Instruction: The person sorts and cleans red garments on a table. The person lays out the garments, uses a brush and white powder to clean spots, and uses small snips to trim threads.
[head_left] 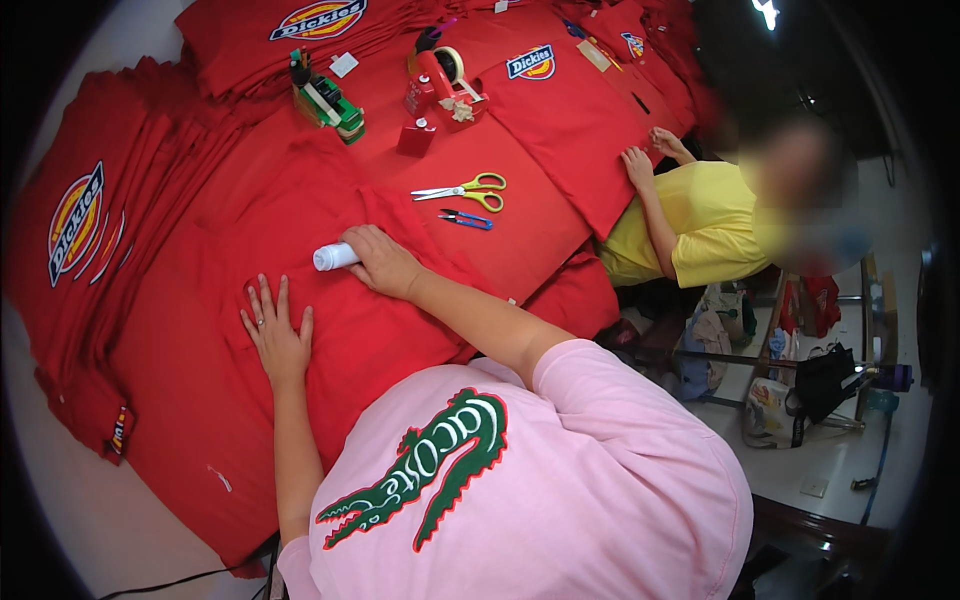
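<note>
A red garment (pixel 225 215) is spread over the red-covered table in front of me. My left hand (pixel 280 335) lies flat on it with fingers spread, a ring on one of them. Closed around a short white cylinder (pixel 333 257), my right hand (pixel 380 262) rests on the same garment to the right; the cylinder lies on its side, its round end toward the left. Its exact kind does not show. Scissors with yellow-green handles (pixel 468 191) and small blue thread snips (pixel 466 219) are on the table beyond my right hand.
Folded red garments with patches (pixel 75 225) are stacked left and at the back. A green stapler-like tool (pixel 328 100), a red tape dispenser (pixel 450 85) and a small red box (pixel 416 137) stand farther off. A co-worker in yellow (pixel 715 220) handles another red garment (pixel 570 140) at right.
</note>
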